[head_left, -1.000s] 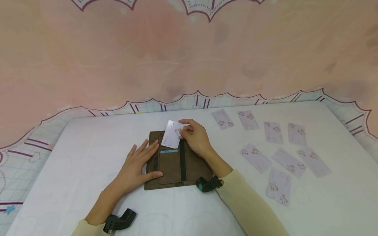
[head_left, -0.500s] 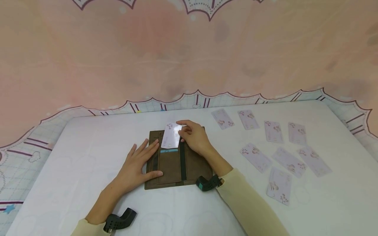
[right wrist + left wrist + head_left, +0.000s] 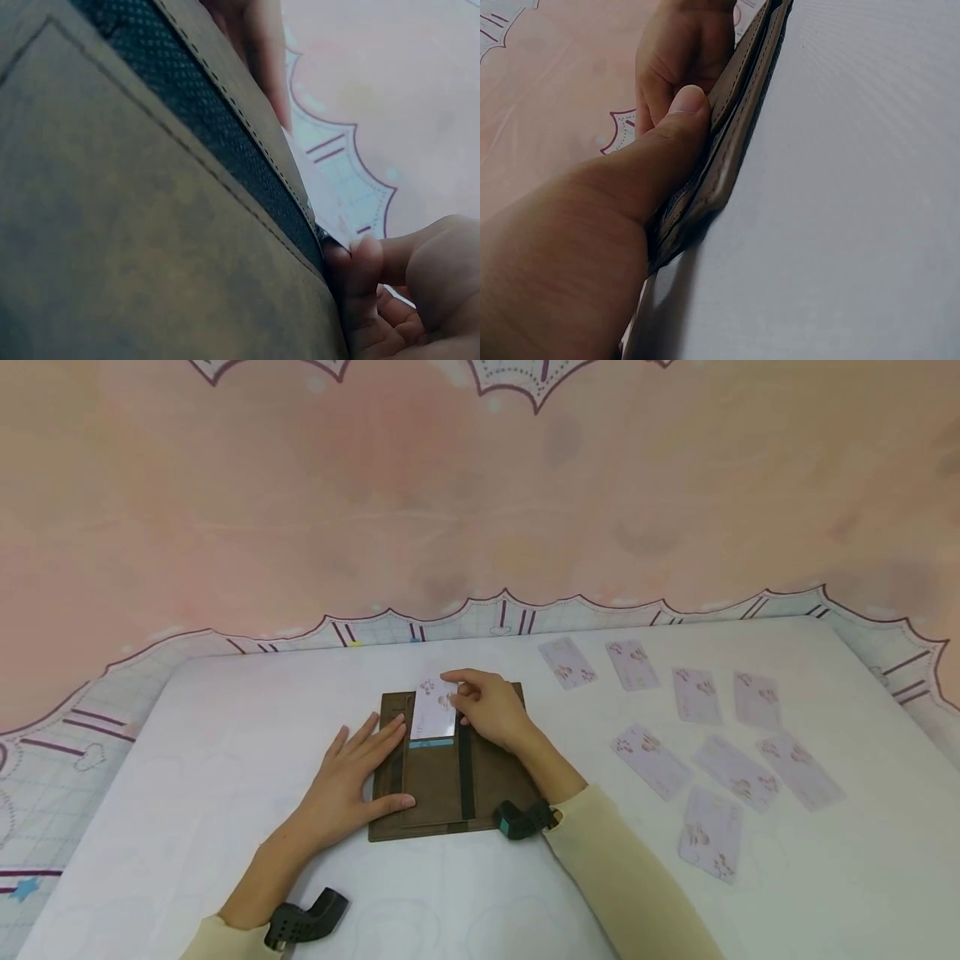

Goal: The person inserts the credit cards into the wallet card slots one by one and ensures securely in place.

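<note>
An opened brown wallet [image 3: 431,785] lies flat on the white table, with dark fabric strips along its pockets. My left hand [image 3: 348,781] rests on its left side, fingers spread, thumb over the lower pocket. My right hand [image 3: 491,706] pinches a white card [image 3: 432,714] with a floral print by its right edge. The card's lower end stands at a pocket opening, just above the blue edge of another card [image 3: 431,743] in the wallet. In the right wrist view the card [image 3: 322,199] shows between thumb and fingers beside the stitched leather. The left wrist view shows my thumb [image 3: 686,109] on the wallet's edge.
Several similar printed cards lie spread over the right half of the table, among them one near card [image 3: 711,835] and one far card [image 3: 632,664]. A patterned cloth [image 3: 480,510] hangs behind the table's back edge. Both wrists wear black camera mounts [image 3: 307,920].
The card in my right hand has straightened from a tilt and shifted slightly down toward the blue-edged card. My right hand has moved a little left. The left hand stays in place.
</note>
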{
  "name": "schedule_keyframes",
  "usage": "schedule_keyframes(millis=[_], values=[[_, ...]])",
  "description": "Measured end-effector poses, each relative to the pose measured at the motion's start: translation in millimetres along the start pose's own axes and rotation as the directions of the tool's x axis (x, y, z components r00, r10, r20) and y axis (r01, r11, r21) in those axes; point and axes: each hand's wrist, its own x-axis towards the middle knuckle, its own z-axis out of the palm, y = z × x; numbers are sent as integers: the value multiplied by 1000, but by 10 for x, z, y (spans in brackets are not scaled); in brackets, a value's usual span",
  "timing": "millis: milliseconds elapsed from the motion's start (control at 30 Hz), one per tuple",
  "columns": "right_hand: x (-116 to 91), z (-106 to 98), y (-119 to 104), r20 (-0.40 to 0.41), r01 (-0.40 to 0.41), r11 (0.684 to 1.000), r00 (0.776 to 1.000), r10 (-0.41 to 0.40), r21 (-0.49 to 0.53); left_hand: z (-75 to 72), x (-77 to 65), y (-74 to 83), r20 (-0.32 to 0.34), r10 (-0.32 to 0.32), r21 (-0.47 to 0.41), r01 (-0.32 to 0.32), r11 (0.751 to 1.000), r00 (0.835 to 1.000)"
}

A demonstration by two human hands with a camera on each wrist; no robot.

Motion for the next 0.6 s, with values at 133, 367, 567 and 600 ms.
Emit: schedule_keyframes(millis=[133,367,567,600], values=[[-12,11,3,19,41,998,999,-40,-38,-4,4,9,11,-6,3,6,1000,1000],[-38,34,22,13,86,992,996,-85,-97,-3,7,22,8,-8,-1,8,1000,1000],[-47,29,35,-14,53,998,998,-53,-40,-6,13,24,11,-11,-1,11,1000,1000],[-47,27,36,-18,50,998,999,-50,-35,-5,13,23,13,-13,1,13,1000,1000]])
